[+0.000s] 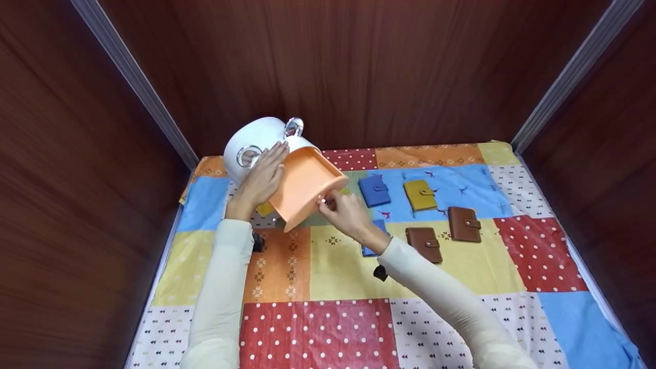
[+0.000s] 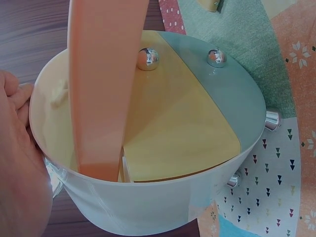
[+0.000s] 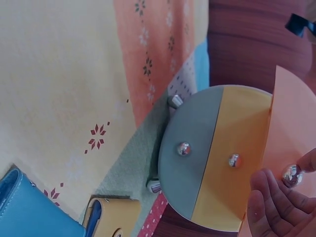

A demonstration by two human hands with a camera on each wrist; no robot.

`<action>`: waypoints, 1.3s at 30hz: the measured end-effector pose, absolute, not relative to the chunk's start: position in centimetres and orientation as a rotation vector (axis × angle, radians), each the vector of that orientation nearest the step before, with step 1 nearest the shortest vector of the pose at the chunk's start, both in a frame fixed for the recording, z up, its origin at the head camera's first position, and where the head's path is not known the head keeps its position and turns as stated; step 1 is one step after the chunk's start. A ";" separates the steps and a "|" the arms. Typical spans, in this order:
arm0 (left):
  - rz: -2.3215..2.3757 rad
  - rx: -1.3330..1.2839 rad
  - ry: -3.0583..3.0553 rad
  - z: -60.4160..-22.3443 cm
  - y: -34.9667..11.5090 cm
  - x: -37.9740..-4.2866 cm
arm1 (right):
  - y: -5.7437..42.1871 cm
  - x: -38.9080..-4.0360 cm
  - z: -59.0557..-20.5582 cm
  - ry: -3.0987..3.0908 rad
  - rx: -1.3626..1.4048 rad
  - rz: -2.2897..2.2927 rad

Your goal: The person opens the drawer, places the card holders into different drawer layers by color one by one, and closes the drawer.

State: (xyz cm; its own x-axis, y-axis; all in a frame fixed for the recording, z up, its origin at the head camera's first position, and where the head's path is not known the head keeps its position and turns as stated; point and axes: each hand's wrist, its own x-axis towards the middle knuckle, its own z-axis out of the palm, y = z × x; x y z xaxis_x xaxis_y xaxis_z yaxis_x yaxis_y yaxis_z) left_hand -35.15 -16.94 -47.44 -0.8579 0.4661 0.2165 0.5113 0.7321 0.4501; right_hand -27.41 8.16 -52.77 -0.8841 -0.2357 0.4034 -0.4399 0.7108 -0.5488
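A white round drawer cabinet (image 1: 261, 129) with shiny ring-like ears stands at the back left of the cloth. Its orange drawer (image 1: 307, 177) is pulled well out, and nothing shows inside it in the head view. My left hand (image 1: 264, 177) rests on the cabinet's top beside this drawer, fingers extended. At the drawer's front, my right hand (image 1: 348, 212) pinches the silver knob (image 3: 292, 176). Below the orange drawer, the yellow drawer (image 2: 177, 123) and the grey-green drawer (image 2: 222, 81) sit closed, each with a round silver knob.
Right of the cabinet lie a blue wallet (image 1: 374, 190), a yellow wallet (image 1: 419, 195) and two brown wallets, one nearer (image 1: 424, 245) and one farther right (image 1: 464, 224). My right wrist partly covers another blue wallet (image 1: 368, 251). Wood-grain walls (image 1: 359, 77) enclose the patchwork-covered table.
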 end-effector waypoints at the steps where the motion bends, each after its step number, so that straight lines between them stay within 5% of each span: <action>1: -0.776 -0.804 -2.842 -47.4 -16.9 -35.2 | 8.2 -27.4 -52.8 -2.617 0.530 0.956; 39: -0.757 -0.804 -2.856 -47.5 -17.0 -35.2 | 10.5 -27.6 -53.3 -2.654 0.417 1.069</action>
State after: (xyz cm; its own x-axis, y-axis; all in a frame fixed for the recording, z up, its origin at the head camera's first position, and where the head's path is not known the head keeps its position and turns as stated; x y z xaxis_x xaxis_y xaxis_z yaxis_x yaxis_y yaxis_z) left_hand -35.21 -17.00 -47.55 -0.8592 0.4692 0.2041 0.5087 0.7404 0.4393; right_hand -27.56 10.52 -53.28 -0.9279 -0.1691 0.3324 -0.3523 0.6901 -0.6322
